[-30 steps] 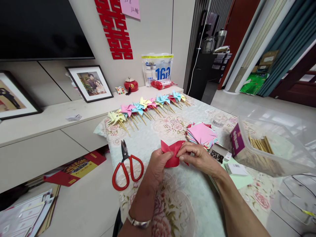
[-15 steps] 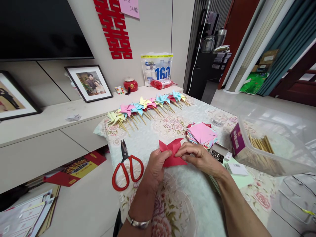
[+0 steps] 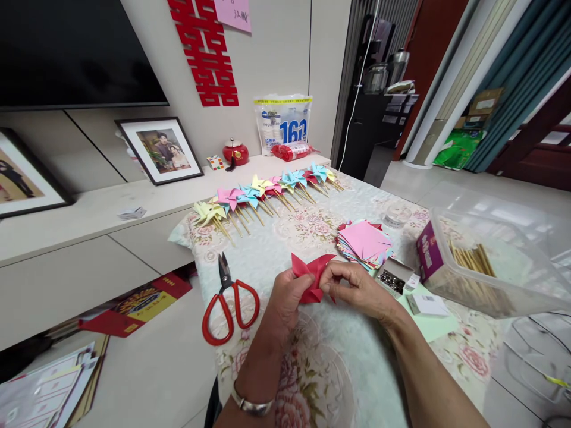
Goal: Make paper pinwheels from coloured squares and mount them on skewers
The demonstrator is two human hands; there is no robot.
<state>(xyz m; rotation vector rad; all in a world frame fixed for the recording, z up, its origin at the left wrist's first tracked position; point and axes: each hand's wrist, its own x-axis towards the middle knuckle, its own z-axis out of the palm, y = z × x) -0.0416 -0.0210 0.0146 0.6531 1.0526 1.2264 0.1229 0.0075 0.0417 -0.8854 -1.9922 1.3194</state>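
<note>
A red paper pinwheel (image 3: 313, 267), its corners folded in toward the middle, is held above the tablecloth between my hands. My left hand (image 3: 288, 292) grips it from the left, thumb pressed on its centre. The fingers of my right hand (image 3: 352, 284) pinch its right edge. Red-handled scissors (image 3: 227, 297) lie to the left of my left hand, blades pointing away. Beyond my right hand is a stack of cut paper squares (image 3: 366, 241), pink on top. A small box of metal pins (image 3: 391, 282) sits just right of my right hand.
Finished pinwheels (image 3: 250, 196) on sticks lie in a row along the table's far left side. At right stands a clear plastic bin (image 3: 486, 261) holding sticks, with a small white box (image 3: 427, 305) and a tape roll (image 3: 397, 216) nearby. A cabinet (image 3: 98, 235) runs along the wall.
More of the red paper's corners are folded in, on its lower and right sides. My right hand has shifted slightly and pinches the paper's right edge.
</note>
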